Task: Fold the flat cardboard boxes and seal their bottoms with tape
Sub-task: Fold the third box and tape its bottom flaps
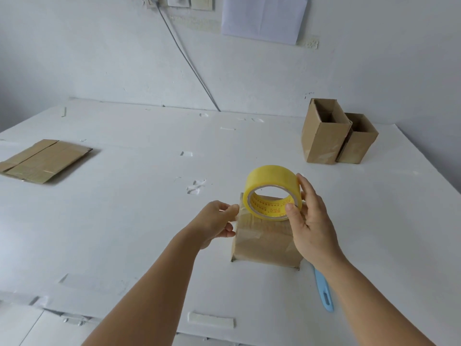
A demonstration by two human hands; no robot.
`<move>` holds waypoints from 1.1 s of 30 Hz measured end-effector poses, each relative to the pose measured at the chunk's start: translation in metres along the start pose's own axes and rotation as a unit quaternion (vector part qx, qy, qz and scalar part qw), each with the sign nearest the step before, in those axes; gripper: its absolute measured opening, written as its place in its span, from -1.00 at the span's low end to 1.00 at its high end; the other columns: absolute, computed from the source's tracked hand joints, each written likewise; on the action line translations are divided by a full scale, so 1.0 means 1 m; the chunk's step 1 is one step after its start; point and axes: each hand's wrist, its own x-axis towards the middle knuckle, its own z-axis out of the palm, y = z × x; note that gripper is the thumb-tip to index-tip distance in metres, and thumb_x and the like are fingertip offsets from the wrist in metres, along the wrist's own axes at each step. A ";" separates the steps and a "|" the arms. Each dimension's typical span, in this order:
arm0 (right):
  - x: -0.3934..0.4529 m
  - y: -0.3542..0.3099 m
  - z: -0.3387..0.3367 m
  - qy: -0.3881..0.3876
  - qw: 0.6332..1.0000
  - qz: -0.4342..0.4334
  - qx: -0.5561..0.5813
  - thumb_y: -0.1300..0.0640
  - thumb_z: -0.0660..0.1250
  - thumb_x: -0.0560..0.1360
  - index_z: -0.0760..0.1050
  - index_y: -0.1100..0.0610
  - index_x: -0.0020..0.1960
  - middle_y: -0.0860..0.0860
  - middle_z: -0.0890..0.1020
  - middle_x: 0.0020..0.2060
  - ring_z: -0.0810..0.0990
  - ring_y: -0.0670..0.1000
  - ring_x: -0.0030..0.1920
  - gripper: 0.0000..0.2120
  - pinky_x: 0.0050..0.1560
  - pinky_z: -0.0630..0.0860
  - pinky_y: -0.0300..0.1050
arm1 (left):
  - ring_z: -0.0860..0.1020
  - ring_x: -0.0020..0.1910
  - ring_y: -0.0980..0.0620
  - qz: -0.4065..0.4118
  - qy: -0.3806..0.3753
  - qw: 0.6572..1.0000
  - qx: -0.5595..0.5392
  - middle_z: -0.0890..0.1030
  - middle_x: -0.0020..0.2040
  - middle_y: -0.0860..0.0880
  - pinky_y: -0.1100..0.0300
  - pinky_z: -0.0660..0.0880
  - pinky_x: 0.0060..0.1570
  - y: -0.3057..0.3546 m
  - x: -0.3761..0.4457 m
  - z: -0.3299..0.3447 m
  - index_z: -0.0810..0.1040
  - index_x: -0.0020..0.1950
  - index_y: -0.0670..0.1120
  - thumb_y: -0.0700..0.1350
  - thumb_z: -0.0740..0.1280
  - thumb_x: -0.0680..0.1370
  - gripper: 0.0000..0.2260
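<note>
Nearest you, a blue plastic cutter (323,290) lies on the white table (124,221) just behind your right forearm, within easy reach for when the strip needs cutting. In front of it stands the cardboard box (264,243) you are working on, upturned so its bottom faces you, with clear tape already showing over the side.

Your left hand (215,221) pinches the loose end of the tape against the box's upper left edge; hold that end flat and press it down before you pull, or it will probably lift. Your right hand (309,221) grasps the yellow tape roll (270,192), thumb on the inner ring and fingers round the outside, the roll sitting on top of the box. Draw the roll straight across the seam, keep the strip taut and centred, and let it run a little over the far edge so the flaps stay shut.

Farther off, a stack of flat boxes (45,161) waits at the left, and two folded boxes (336,136) stand upright, touching, at the right near the wall.
</note>
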 end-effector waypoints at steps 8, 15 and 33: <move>0.000 0.003 -0.001 -0.004 1.000 0.003 -0.003 -0.02 0.18 0.57 0.11 -0.20 0.48 -0.12 0.36 0.13 0.51 -0.06 0.12 -0.48 0.09 0.42 -0.12 | 0.55 0.00 0.10 0.108 0.124 0.983 0.081 0.56 0.06 0.02 0.11 0.51 0.12 -0.012 -0.024 0.011 0.47 0.07 -0.02 -0.06 0.16 0.63 -0.88; 0.001 0.001 0.001 -0.007 1.000 0.010 -0.011 -0.03 0.16 0.58 0.10 -0.20 0.48 -0.08 0.41 0.21 0.48 -0.07 0.12 -0.50 0.06 0.43 -0.08 | 0.43 0.29 0.24 0.275 -0.035 0.960 0.048 0.47 0.32 0.15 0.26 0.36 0.30 -0.011 -0.045 0.040 0.19 0.40 0.21 -0.05 0.33 0.57 -0.52; 0.016 -0.007 -0.009 -0.058 0.990 0.049 0.115 0.16 0.35 0.48 0.22 -0.46 0.17 -0.08 0.55 0.03 0.57 -0.05 0.06 -0.42 0.16 0.51 0.02 | 0.40 0.34 0.11 0.274 -0.007 0.938 0.211 0.43 0.31 0.19 -0.03 0.36 0.33 0.003 0.002 0.026 0.27 0.36 0.25 0.27 0.55 0.14 -0.15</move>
